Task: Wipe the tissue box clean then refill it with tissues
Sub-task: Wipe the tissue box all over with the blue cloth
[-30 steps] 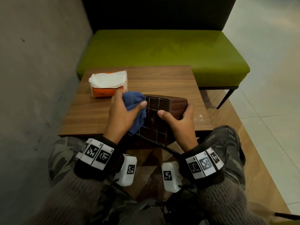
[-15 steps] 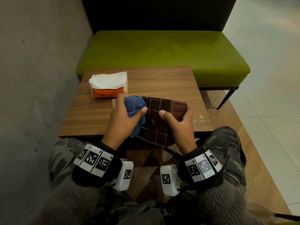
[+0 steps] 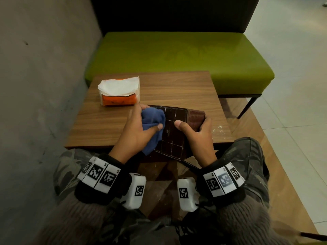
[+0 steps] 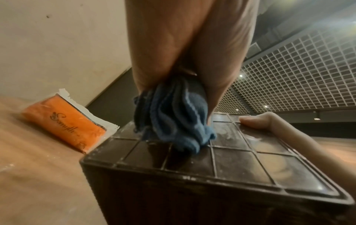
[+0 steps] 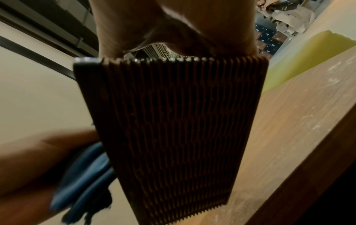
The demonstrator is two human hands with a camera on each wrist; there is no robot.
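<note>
**Cloth on the gridded face**

I see my left hand [image 3: 136, 133] bunching a blue cloth [image 3: 153, 123] against the tissue box [image 3: 174, 131]. The box overhangs the table's [image 3: 106, 124] near edge, gridded face tilted up, long axis running toward me. My right hand [image 3: 198, 137] clamps its ribbed side. The tissue pack [image 3: 119, 93] lies beyond the box, left.

Tilted dark gridded tissue box [image 3: 174, 129], orange tissue pack [image 3: 118, 96]

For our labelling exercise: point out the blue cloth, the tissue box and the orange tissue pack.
blue cloth [image 3: 152, 119], head view, on its bunched middle.
tissue box [image 4: 233, 164], left wrist view, on its gridded face.
orange tissue pack [image 3: 118, 100], head view, on its orange side.
</note>
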